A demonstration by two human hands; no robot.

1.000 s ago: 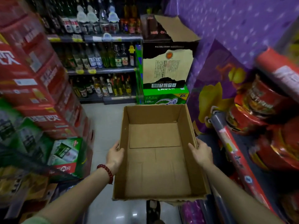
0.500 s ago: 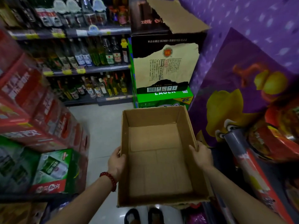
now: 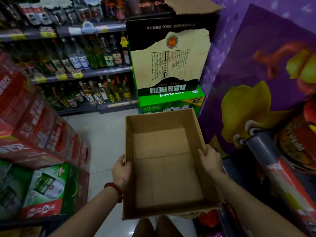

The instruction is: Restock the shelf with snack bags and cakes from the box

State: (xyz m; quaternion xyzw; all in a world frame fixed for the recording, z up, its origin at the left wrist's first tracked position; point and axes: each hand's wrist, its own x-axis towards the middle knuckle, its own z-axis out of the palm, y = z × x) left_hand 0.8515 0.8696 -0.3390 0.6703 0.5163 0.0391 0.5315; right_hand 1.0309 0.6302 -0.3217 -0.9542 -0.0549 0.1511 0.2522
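Note:
I hold an open brown cardboard box (image 3: 162,122) in front of me, above the aisle floor. Nothing lies inside it; only its bare bottom flaps show. My left hand (image 3: 120,171), with a red bead bracelet on the wrist, grips the box's left wall. My right hand (image 3: 211,161) grips the right wall. On the right, a shelf (image 3: 229,168) carries red snack packs (image 3: 297,142) behind a large purple carton with a yellow cartoon figure (image 3: 256,93).
Red and green drink cases (image 3: 42,137) are stacked on the left. Bottle shelves (image 3: 82,72) fill the back wall. A tall black-and-cream carton (image 3: 169,57) stands on a green lager case (image 3: 171,103) straight ahead. Pale floor tiles (image 3: 104,134) run between them.
The view has swung left and forward down the aisle; the right-hand snack packs slid toward the frame's edge. Both hands keep the same grip on the box.

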